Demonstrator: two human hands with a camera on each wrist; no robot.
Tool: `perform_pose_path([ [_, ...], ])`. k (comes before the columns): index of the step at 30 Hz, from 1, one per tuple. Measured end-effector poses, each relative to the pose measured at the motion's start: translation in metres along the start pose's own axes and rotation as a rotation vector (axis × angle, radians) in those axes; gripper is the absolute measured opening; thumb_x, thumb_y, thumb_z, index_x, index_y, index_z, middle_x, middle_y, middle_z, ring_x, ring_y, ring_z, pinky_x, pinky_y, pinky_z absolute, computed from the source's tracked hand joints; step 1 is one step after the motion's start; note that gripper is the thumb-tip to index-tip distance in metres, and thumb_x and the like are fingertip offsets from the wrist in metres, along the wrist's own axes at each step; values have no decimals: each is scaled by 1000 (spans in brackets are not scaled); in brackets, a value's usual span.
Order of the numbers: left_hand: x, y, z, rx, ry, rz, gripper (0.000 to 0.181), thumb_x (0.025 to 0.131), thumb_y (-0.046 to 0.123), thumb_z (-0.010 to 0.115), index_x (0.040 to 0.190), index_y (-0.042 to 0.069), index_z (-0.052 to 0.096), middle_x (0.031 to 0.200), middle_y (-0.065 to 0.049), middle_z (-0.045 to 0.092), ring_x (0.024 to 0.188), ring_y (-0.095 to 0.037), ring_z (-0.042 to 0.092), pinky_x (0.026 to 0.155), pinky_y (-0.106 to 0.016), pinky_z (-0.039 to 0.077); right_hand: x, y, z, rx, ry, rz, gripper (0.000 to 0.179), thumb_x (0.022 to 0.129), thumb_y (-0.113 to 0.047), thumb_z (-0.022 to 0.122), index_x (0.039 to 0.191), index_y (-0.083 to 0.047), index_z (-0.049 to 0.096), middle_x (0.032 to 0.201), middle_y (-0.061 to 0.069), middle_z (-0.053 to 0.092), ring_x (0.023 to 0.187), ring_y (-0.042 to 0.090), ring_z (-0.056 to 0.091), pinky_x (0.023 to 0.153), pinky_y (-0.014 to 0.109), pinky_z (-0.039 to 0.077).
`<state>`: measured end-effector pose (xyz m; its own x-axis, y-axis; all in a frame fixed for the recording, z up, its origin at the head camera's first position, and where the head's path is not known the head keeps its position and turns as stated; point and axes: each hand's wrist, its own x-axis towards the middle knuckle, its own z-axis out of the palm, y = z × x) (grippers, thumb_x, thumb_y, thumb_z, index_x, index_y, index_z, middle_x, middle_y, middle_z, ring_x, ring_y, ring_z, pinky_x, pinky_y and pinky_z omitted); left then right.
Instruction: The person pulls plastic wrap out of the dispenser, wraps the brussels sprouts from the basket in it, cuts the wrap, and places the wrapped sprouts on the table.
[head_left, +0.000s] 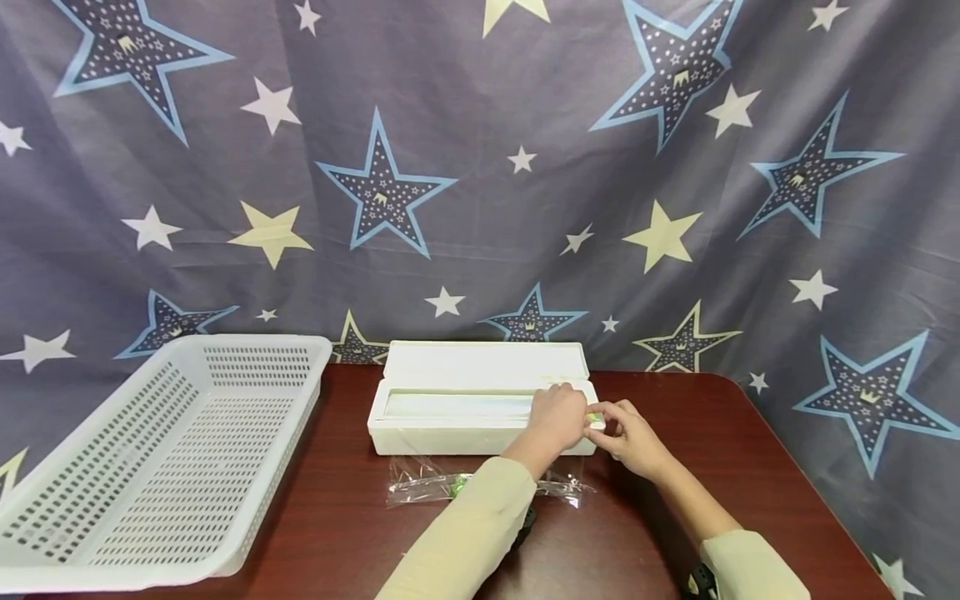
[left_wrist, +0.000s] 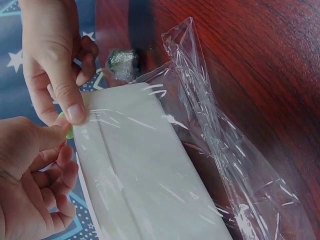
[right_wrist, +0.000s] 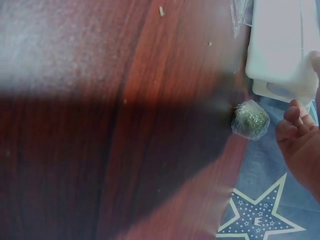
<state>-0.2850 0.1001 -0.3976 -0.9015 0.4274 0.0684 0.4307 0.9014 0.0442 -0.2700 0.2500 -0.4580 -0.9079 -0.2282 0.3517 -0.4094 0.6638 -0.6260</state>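
Note:
A long white cling film box (head_left: 480, 440) lies on the table with its lid raised. Clear film (head_left: 423, 487) hangs from its front onto the tabletop. My left hand (head_left: 558, 414) is at the right part of the box. In the left wrist view, the fingertips of that hand (left_wrist: 35, 175) pinch a small green piece (left_wrist: 69, 132) at the box's edge. My right hand (head_left: 630, 437) grips the right corner, its thumb on top. Near that end sits a small green lump (right_wrist: 250, 120) wrapped in film. Another green item (head_left: 459, 483) shows by the film, partly behind my left sleeve.
A white perforated plastic basket (head_left: 206, 467) takes up the left side of the dark red wooden table (head_left: 750, 467). Behind stands a grey curtain (head_left: 480, 275) patterned with stars. Small crumbs (right_wrist: 161, 11) are on the tabletop.

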Motion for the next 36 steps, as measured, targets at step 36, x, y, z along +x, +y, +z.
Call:
perform_pose_path([
  [36,-15,-36,-9,-7,-28,34,13,84,32,64,81,20,68,92,0,62,90,-18,54,80,-36,38,0,0,5,39,-8,42,25,81,-18,73,103,-14,62,88,10,47,50,7,44,43,23,44],
])
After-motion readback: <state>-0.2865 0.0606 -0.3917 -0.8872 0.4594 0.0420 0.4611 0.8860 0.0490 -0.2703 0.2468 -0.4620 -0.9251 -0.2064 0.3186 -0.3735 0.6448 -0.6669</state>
